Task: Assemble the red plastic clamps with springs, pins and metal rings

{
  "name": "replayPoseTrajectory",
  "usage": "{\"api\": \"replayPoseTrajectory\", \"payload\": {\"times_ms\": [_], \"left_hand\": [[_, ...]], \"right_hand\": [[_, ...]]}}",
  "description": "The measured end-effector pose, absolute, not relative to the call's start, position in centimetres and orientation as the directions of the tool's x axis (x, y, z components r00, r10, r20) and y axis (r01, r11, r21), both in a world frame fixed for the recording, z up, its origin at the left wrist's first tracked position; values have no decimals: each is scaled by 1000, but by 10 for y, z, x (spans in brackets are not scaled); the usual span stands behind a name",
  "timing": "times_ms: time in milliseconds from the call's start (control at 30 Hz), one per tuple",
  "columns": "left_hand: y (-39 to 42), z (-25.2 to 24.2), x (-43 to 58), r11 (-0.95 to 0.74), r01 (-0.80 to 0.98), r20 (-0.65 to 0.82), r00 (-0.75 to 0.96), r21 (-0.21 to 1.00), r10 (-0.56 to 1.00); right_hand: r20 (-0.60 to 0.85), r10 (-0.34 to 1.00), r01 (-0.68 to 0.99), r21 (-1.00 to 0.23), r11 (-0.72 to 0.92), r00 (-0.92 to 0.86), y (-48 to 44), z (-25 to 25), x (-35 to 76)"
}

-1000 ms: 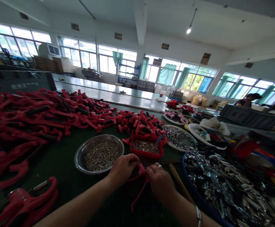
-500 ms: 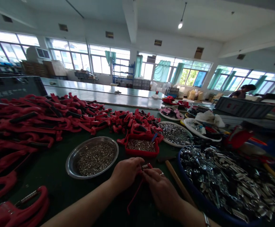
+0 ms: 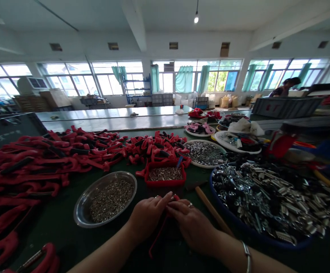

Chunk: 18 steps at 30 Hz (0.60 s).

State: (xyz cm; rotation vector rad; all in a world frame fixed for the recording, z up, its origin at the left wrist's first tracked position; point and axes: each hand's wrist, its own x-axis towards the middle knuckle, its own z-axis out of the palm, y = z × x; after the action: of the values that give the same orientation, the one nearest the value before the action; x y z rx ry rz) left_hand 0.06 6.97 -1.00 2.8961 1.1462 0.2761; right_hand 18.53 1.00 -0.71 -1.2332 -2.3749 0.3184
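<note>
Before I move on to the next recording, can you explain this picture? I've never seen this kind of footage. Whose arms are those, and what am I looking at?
This view comes from one camera worn on a person's head, looking forward and down, so the two bare forearms at the bottom are the wearer's own. The left hand and right hand meet and hold a thin red cord between them. On the green work table lie a heap of red hook-shaped parts, a steel bowl and a red tray of small metal pieces, and a blue basin of metal fittings.
</note>
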Motion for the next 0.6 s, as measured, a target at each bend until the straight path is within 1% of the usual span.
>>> {"api": "replayPoseTrajectory", "payload": {"times_ms": [100,167,233,300,333,367,433,467,533,600], "left_hand": [[67,-12,-1,-739,674,100,735,8,671],[66,-11,-3,-732,681,88,730,-4,678],[65,-9,-7,-730,683,101,725,30,682],[65,-6,-11,-728,679,131,716,94,685],[65,-6,-13,-730,673,146,715,121,683],[65,-5,-14,-738,660,155,722,138,675],[66,-5,-15,-763,632,156,747,134,646],[66,-4,-15,-776,619,145,762,121,631],[64,0,-13,-788,607,120,779,103,615],[58,7,-10,-771,625,119,762,123,636]], "right_hand": [[282,805,710,-381,593,-521,6,4,188],[284,833,774,-314,550,-476,-2,8,197],[283,900,899,-192,393,-332,-16,6,214],[267,956,986,-70,149,-125,-35,-5,237],[237,970,997,-38,68,-57,-44,-12,248],[215,977,999,-39,29,-20,-53,-19,259],[188,982,991,-132,11,15,-66,-28,275],[178,984,977,-213,6,33,-71,-30,279],[127,988,906,-422,-30,93,-76,-26,281],[9,991,767,-635,-96,131,-79,-16,276]]}}
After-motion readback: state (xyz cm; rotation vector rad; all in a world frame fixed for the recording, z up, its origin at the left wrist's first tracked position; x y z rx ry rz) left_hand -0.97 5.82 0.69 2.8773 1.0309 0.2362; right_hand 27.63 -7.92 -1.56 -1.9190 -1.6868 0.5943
